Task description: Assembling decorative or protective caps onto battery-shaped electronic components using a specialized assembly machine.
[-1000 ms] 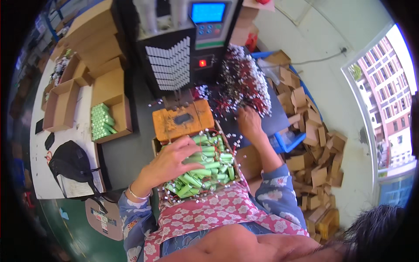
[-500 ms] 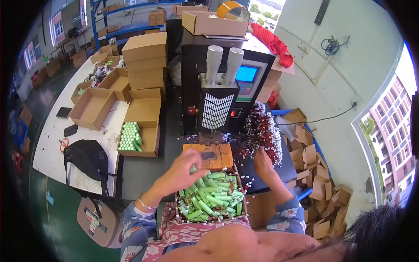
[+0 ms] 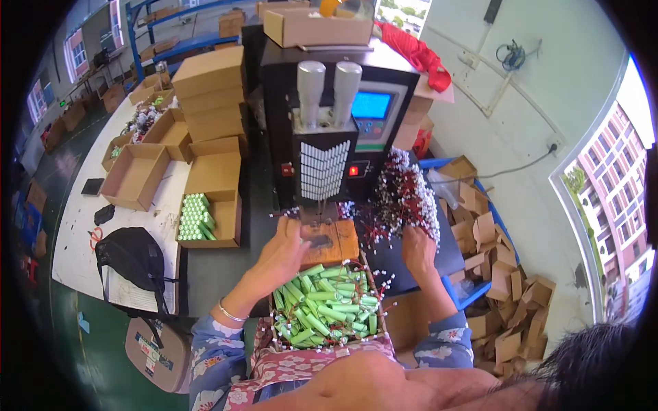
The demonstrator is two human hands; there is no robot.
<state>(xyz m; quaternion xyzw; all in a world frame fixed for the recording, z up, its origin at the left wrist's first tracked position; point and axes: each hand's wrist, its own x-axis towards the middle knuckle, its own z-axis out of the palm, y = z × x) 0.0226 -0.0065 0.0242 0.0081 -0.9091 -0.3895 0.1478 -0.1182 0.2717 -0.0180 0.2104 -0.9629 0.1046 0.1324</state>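
Note:
My left hand [image 3: 279, 255] is at the left side of an orange-brown wooden block [image 3: 337, 250], under the head of a black spot-welding-type machine [image 3: 274, 89]. Its fingers are curled together, and what they hold is hidden. My right hand [image 3: 419, 252] reaches into a heap of red and black wire leads with white connectors [image 3: 404, 195], fingers closed at its near edge; any lead in them is too small to make out. Right in front of me, below the block, many green cylindrical battery cells [image 3: 322, 305] with wires attached fill a box.
Left of the machine, an open carton [image 3: 234, 216] holds green cells standing in rows. Stacked cartons [image 3: 209, 89] rise behind it. A black bag [image 3: 133, 264] and open boxes [image 3: 136, 175] lie on the white table. Folded cardboard pieces [image 3: 504, 294] fill a blue-framed bin at right.
My left hand has moved up and left, from above the box of cells to the wooden block. The green cell at its fingers no longer shows. My right hand stays at the leads.

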